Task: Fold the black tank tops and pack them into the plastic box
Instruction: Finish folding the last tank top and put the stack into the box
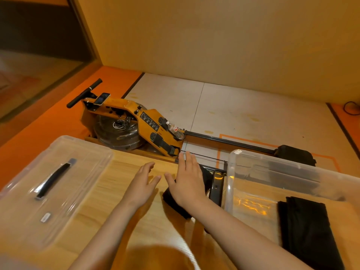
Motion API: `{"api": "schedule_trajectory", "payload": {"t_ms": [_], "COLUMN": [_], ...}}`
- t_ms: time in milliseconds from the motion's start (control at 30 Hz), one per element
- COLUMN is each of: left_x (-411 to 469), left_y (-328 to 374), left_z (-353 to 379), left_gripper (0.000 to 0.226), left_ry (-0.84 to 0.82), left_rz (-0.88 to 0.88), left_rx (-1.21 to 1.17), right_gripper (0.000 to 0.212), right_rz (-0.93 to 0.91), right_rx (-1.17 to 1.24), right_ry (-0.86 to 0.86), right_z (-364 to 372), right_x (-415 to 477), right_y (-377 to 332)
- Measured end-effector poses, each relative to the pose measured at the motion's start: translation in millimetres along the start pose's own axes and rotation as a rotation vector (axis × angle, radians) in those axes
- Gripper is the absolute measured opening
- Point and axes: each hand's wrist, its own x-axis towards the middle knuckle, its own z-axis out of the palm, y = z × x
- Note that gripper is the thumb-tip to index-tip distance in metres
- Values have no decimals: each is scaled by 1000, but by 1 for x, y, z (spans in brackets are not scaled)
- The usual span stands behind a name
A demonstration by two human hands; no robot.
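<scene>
Black soft cloth, a folded top (307, 227), is lying in the clear, stiff plastic box (229, 172). Further, the right hand (188, 184) is pressing flat on another black tank top (175, 205) on the wooden table (120, 191). The left hand (143, 182) is hovering beside it, released. Being light and limp, the top is probably needing support under both ends.
</scene>
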Motion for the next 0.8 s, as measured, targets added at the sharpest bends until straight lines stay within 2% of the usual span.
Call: {"api": "schedule_trajectory", "payload": {"t_ms": [200, 367, 533, 633, 733, 800], "left_x": [18, 26, 26, 22, 20, 19], "left_y": [-15, -18, -15, -17, -21, -24], "left_z": [24, 58, 79, 84, 83, 78], "left_gripper": [52, 51, 47, 43, 37, 31], "left_ry": [-68, -164, -236, -244, -251, -255], "left_rz": [-89, -170, -208, -181, -179, -230], "left_rx": [-130, -209, -237, -184, -151, -210], "right_gripper": [75, 80, 80, 80, 78, 76], "right_rz": [286, 607, 798, 843, 787, 729], "right_rx": [-30, 241, 430, 521, 507, 498], "right_ry": [-42, -79, -24, -23, 8, 31], "right_z": [46, 63, 79, 93, 101, 102], "right_x": [13, 16, 22, 26, 23, 21], "right_y": [10, 12, 20, 21, 21, 22]}}
